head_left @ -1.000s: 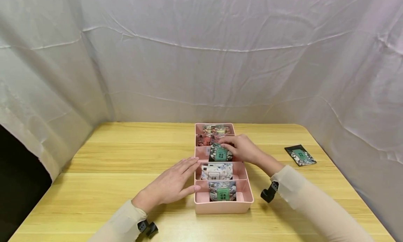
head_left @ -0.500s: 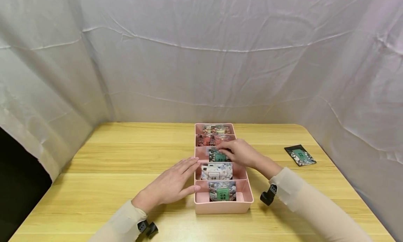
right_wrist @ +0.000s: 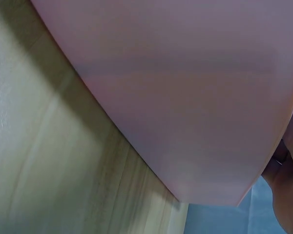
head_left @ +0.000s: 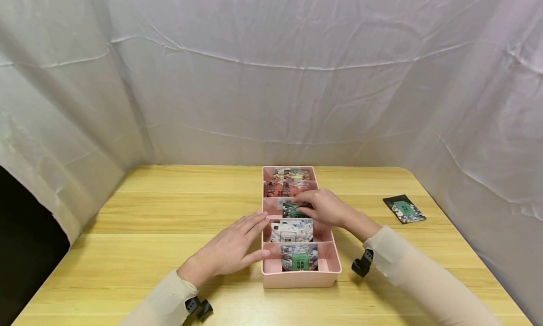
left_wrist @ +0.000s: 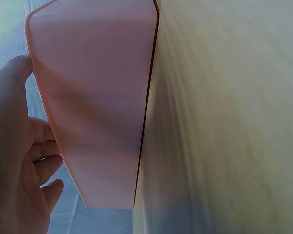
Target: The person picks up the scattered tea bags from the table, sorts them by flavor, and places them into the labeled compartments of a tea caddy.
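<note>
A long pink divided box [head_left: 302, 281] stands on the table with printed sachets in its compartments. Fingertips and thumb of my left hand [head_left: 226, 248] rest on the box's left rim, the fingers fairly straight. In the left wrist view that hand lies along the rim above the pink side wall. My right hand [head_left: 328, 207] reaches over the right rim into the middle compartment. Its thumb and fingers pinch a dark green floral tea sachet [head_left: 290, 210], partly covered by the hand. In the right wrist view, the box wall hides most of the fingers.
White floral sachets [head_left: 299, 232] and a blue-green sachet [head_left: 300, 258] stand in the front compartments. Red sachets [head_left: 282, 189] and cream patterned sachets [head_left: 292, 174] fill the back ones. Another green-labelled sachet [head_left: 405, 209] lies on the table at right. Grey curtains [head_left: 271, 104] surround the table.
My right hand has lowered the green sachet deeper into the middle compartment, so less of it shows. The left hand has stayed on the rim.
</note>
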Demonstrator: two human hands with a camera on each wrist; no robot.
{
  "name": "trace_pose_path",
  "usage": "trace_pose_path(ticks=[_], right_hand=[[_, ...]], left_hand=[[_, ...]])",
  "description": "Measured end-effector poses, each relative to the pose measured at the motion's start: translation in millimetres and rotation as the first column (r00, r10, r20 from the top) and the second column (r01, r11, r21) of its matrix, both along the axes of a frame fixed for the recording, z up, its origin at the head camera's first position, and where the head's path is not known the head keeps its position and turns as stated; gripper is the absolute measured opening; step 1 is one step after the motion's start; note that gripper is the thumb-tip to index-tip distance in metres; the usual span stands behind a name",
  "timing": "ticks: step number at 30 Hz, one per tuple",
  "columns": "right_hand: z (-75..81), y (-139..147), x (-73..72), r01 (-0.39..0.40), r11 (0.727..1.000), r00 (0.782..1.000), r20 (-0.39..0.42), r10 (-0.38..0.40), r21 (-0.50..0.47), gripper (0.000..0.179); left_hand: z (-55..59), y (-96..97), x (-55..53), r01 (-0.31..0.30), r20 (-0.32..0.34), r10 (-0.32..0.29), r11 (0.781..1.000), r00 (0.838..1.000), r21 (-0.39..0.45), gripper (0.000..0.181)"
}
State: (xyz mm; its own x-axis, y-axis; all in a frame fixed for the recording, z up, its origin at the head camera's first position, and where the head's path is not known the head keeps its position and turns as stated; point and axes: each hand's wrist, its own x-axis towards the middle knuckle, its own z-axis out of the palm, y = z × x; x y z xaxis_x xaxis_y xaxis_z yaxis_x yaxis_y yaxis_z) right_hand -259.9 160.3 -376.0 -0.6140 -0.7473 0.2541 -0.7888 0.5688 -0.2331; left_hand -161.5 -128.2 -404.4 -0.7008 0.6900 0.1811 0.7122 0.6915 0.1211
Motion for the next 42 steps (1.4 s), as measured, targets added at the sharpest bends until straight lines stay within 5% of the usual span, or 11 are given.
trace_pose_path(ticks=[16,31,42], right_hand=[[2.9,11.6,0.2,0.032,0.997,0.998,-0.051,-0.035,-0.066,0.022],[1.4,47.1,7.6,0.156,0.967,0.987,-0.016,-0.162,-0.201,0.023],[-5.2,86.0,15.5,0.360,0.897,0.932,0.063,-0.356,-0.256,0.028]], left_hand=[[-0.2,-0.1,0.8,0.000,-0.001,0.000,1.000,1.000,-0.009,0.078],[-0.7,-0.4,-0.2,0.004,-0.010,-0.004,1.000,1.000,-0.011,0.080],[-1.7,-1.1,-0.7,0.006,-0.011,-0.005,1.000,1.000,0.005,0.080]])
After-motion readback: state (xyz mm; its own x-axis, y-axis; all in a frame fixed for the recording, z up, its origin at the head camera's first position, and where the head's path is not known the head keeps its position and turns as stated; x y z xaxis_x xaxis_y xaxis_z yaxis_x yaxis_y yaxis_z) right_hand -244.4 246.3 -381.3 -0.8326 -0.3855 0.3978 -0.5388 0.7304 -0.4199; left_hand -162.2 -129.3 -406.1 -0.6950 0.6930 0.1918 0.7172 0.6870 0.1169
